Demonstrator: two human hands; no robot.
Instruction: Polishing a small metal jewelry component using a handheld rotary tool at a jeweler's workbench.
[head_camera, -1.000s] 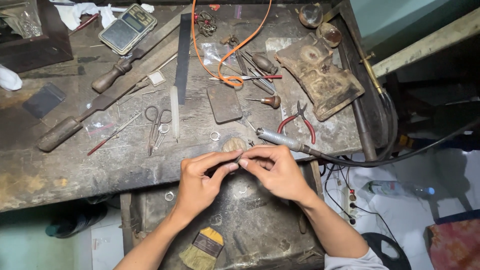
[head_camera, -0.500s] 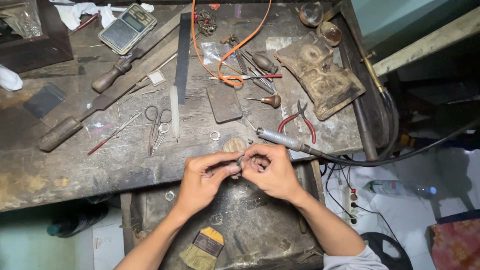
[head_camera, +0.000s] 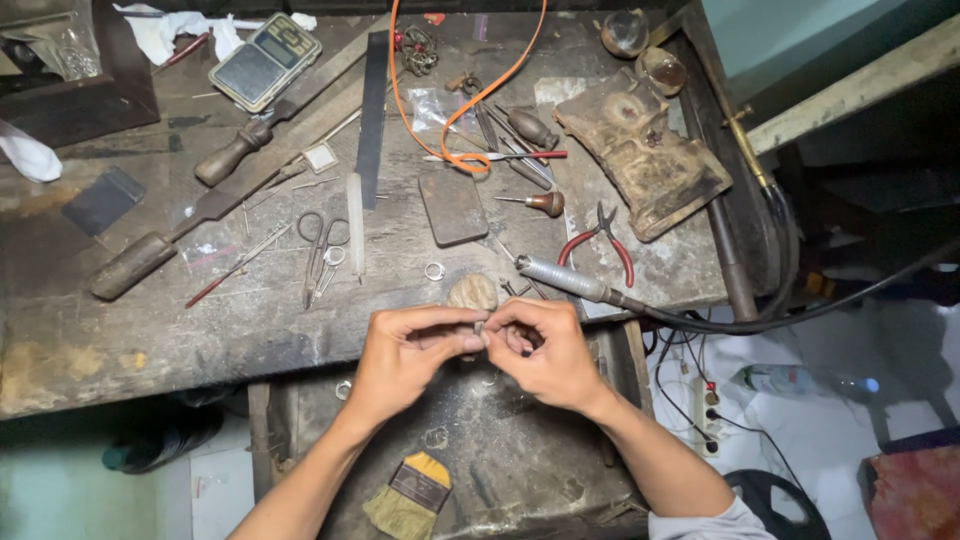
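Far left of our hands: we see a wooden-handled file lying slantwise on the workbench, well apart from us, with a small digital scale beyond it.
Left and ahead of our hands: small scissors lie flat on the bench, with a loose ring just right of them.
Below our left forearm: a flat brush rests on the dark tray under the bench edge.
Left hand: our left hand is closed in a pinch, thumb and forefinger meeting the other hand's fingertips.
Small metal piece: we pinch a small metal piece between both hands, right at the bench's front edge; it is too small for us to tell its shape.
Right hand: our right hand is curled, fingertips gripping the same piece.
Just ahead of our hands: a worn wooden peg juts from the bench edge, just beside our fingertips.
Right and ahead of our right hand: a metal rotary handpiece lies near our knuckles, with red-handled pliers just beyond it.
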